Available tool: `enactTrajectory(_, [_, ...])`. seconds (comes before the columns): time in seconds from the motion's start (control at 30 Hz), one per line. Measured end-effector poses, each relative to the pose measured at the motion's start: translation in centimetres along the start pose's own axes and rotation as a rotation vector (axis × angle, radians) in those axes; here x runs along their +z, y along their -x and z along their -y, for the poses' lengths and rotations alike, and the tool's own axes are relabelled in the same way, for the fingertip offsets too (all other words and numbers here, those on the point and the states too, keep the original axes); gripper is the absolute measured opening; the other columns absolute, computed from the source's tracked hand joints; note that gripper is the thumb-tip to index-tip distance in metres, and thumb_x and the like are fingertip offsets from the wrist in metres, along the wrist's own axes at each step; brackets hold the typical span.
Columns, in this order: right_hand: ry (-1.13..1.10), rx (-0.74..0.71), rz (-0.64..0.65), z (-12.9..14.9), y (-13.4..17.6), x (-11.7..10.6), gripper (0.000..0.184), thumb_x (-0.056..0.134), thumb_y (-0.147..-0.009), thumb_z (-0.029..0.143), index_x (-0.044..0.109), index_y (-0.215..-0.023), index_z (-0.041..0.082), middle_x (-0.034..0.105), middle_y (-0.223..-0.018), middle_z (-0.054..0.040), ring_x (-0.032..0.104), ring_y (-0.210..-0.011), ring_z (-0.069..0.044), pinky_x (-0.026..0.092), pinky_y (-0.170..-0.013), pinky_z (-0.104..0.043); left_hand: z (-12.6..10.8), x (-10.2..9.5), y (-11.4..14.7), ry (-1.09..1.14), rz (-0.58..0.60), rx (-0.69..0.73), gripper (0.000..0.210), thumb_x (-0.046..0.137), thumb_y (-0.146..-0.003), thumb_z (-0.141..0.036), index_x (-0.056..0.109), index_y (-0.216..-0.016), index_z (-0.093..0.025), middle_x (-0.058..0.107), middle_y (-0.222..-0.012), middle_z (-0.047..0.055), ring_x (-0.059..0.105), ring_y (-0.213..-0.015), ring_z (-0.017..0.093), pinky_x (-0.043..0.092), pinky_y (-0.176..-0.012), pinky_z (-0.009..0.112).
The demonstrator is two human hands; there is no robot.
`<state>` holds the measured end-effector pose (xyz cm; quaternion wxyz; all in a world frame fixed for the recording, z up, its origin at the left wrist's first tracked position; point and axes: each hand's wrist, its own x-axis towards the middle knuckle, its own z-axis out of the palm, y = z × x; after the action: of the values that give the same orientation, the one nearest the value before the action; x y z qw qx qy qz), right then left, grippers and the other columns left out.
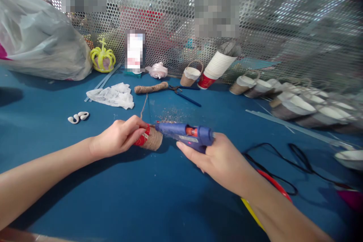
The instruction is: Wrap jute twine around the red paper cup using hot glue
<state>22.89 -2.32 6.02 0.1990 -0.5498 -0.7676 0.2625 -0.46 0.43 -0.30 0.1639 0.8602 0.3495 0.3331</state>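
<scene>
My left hand (124,136) is closed on a red paper cup (143,138) lying on its side. Twine (154,140) is wound round part of the cup, and a loose strand runs back to a twine bundle (151,87). In my right hand (218,155) is a blue hot glue gun (184,132), its fingers wrapped round the handle. The gun's nozzle points left, close to the cup and the twine; whether it touches is hard to see. An orange part and a small red light show on the gun.
Behind the hands lie blue-handled pliers (187,98), a crumpled white cloth (113,95) and earphones (78,117). Stacked paper cups (217,69) lean by the perforated metal screen (170,15). Several twine-wrapped cups (295,105) stand at right, near glue sticks (289,125) and a black cord (279,155).
</scene>
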Motion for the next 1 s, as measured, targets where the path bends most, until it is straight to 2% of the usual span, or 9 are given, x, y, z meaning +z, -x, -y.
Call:
enactTrajectory(0.27, [-0.017, 0.045, 0.016, 0.37, 0.37, -0.13, 0.027, 0.056, -0.077, 0.027, 0.043, -0.055, 0.022, 0.042, -0.040, 0.0070, 0.040, -0.039, -0.010, 0.037, -0.045, -0.023, 0.09, -0.04, -0.02, 0.018, -0.003, -0.013, 0.016, 0.037, -0.090, -0.021, 0.049, -0.096, -0.014, 0.065, -0.073, 0.003, 0.058, -0.050, 0.008, 0.043, -0.046, 0.016])
enactTrajectory(0.5, [-0.001, 0.024, 0.007, 0.10, 0.14, -0.03, 0.028, 0.057, -0.076, 0.028, 0.041, -0.054, 0.022, 0.039, -0.043, 0.0071, 0.034, -0.041, -0.009, 0.036, -0.044, -0.023, 0.01, 0.00, -0.03, 0.017, -0.010, 0.000, 0.014, 0.037, -0.091, -0.021, 0.049, -0.096, -0.015, 0.066, -0.073, 0.002, 0.059, -0.052, 0.007, 0.042, -0.047, 0.015])
enactTrajectory(0.73, [-0.009, 0.073, 0.030, -0.01, 0.43, 0.19, 0.016, 0.056, -0.076, 0.031, 0.052, -0.064, 0.020, 0.056, -0.057, 0.0033, 0.045, -0.051, -0.011, 0.041, -0.049, -0.022, 0.26, 0.28, 0.11, 0.034, -0.026, -0.036, 0.014, 0.038, -0.091, -0.022, 0.049, -0.096, -0.015, 0.063, -0.065, -0.001, 0.055, -0.048, 0.007, 0.040, -0.046, 0.015])
enactTrajectory(1.0, [0.007, 0.093, 0.002, 0.60, 0.69, 0.22, 0.020, 0.055, -0.075, 0.030, 0.048, -0.060, 0.020, 0.048, -0.053, 0.0048, 0.039, -0.046, -0.009, 0.037, -0.044, -0.021, 0.31, 0.43, 0.20, 0.048, -0.033, -0.053, 0.014, 0.039, -0.090, -0.022, 0.050, -0.096, -0.016, 0.063, -0.065, -0.002, 0.054, -0.048, 0.007, 0.040, -0.047, 0.016])
